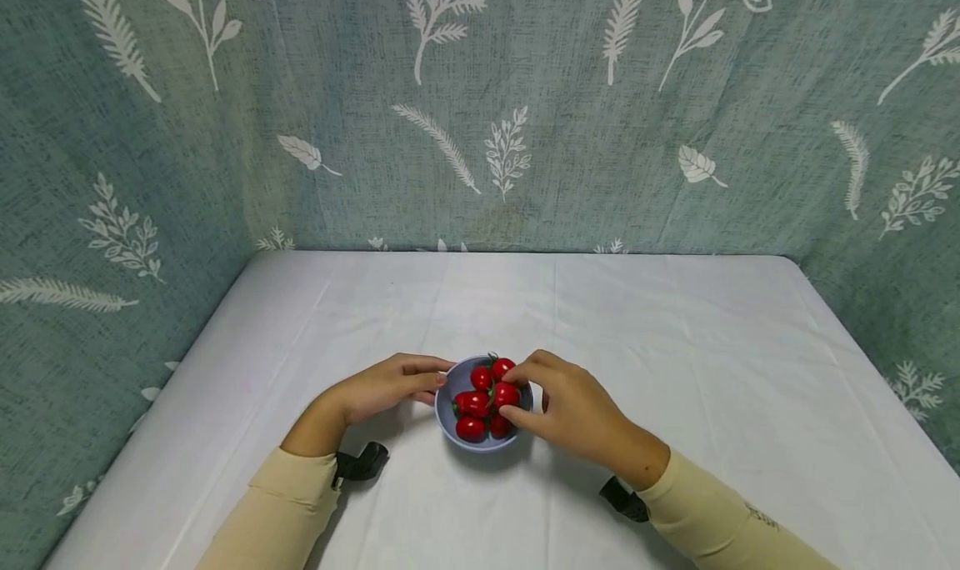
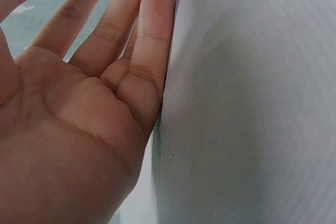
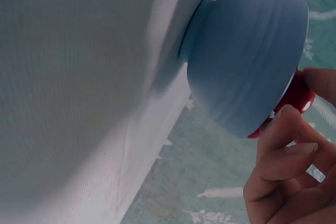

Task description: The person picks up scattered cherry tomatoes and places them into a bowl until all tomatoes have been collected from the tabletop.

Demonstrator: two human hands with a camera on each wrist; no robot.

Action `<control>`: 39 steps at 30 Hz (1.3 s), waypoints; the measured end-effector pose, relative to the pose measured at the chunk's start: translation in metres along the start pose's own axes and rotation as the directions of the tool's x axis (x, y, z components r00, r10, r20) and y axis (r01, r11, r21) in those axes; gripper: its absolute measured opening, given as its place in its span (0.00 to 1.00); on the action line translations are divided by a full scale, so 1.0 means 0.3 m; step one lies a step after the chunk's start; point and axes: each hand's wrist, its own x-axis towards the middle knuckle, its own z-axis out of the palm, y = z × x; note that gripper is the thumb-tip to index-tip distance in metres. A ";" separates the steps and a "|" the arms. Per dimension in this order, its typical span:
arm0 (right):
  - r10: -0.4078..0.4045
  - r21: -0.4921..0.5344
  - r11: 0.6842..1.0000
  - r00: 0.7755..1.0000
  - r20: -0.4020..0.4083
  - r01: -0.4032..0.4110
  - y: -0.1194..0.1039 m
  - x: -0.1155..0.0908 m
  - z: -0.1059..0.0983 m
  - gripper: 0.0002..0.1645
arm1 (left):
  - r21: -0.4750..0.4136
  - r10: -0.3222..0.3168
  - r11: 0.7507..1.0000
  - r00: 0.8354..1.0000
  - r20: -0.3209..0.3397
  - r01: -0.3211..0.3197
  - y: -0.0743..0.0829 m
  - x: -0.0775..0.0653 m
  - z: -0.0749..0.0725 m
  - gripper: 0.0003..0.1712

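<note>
A small blue bowl (image 1: pixel 486 448) stands on the white cloth, holding several red cherry tomatoes (image 1: pixel 471 428) with bits of green stem. At its left side, my left hand (image 1: pixel 386 387) touches the rim with fingers extended; the left wrist view shows the palm and straight fingers (image 2: pixel 152 30), the bowl just peeking in at the top edge. From the right, my right hand (image 1: pixel 573 403) reaches over the rim and pinches one cherry tomato (image 1: pixel 506 394) between thumb and index finger. In the right wrist view that tomato (image 3: pixel 298 95) shows at the rim, its other fingers curled.
A white cloth (image 1: pixel 675 337) covers the table, whose far edge meets a green-grey curtain (image 1: pixel 562 137) printed with white leaves. The curtain also hangs along both sides. Black wrist cameras (image 1: pixel 362 462) sit below the sleeves' cuffs, near the cloth.
</note>
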 end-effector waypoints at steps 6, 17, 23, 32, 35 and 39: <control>0.035 -0.038 0.999 0.997 0.067 -0.033 -0.006 -0.002 0.012 0.18 | -0.006 0.018 1.000 1.000 0.012 -0.018 -0.002 0.002 0.000 0.31; 0.054 -0.065 0.997 0.992 0.112 -0.047 -0.008 -0.008 0.012 0.18 | 0.000 0.013 1.000 1.000 0.016 -0.013 0.002 0.002 0.000 0.31; 0.055 -0.070 0.996 0.992 0.111 -0.047 -0.005 -0.020 0.002 0.20 | 0.003 0.014 1.000 1.000 0.025 -0.014 0.004 0.004 -0.001 0.31; 0.047 -0.030 0.998 0.998 0.043 -0.046 0.015 -0.052 -0.045 0.17 | -0.006 0.015 1.000 1.000 0.025 -0.015 -0.002 0.004 -0.007 0.31; 0.039 -0.043 0.998 0.999 -0.004 -0.039 0.029 -0.071 -0.061 0.16 | -0.006 0.018 1.000 0.999 0.031 -0.018 -0.005 0.000 -0.008 0.31; 0.023 -0.080 0.996 0.996 -0.084 -0.030 0.056 -0.096 -0.094 0.15 | 0.050 0.041 0.998 0.999 0.004 -0.041 0.012 -0.023 -0.015 0.31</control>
